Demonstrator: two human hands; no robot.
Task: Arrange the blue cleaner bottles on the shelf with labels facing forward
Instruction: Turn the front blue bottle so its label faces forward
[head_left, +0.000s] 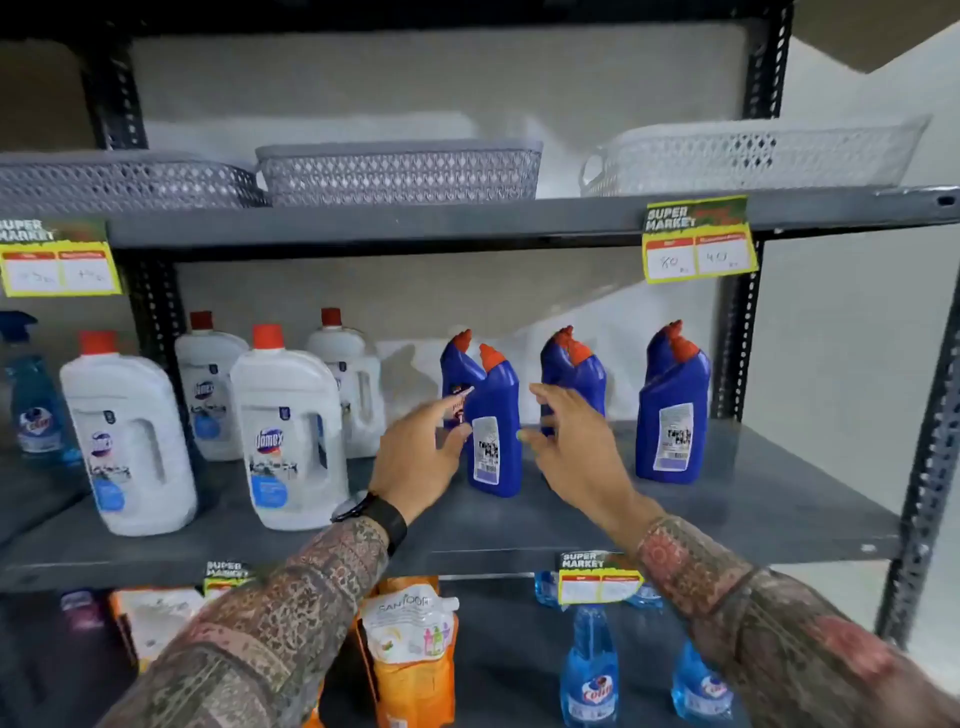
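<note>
Head view: six blue cleaner bottles (493, 441) upright on the grey shelf (727, 499), three pairs.
Long axes vertical, orange caps up; pairs at 11, 12 and 2 o'clock. White back labels forward on two front bottles. Left hand (415, 452) spread, fingertips at the 11 o'clock pair; right hand (576, 441) open, empty, beside the 12 o'clock pair.

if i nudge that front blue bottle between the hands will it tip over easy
Probably fairly easily: the front blue bottle is tall with a narrow base. Its hard-looking plastic likely stays stiff. The smooth shelf may let it slide if pushed low.
</note>
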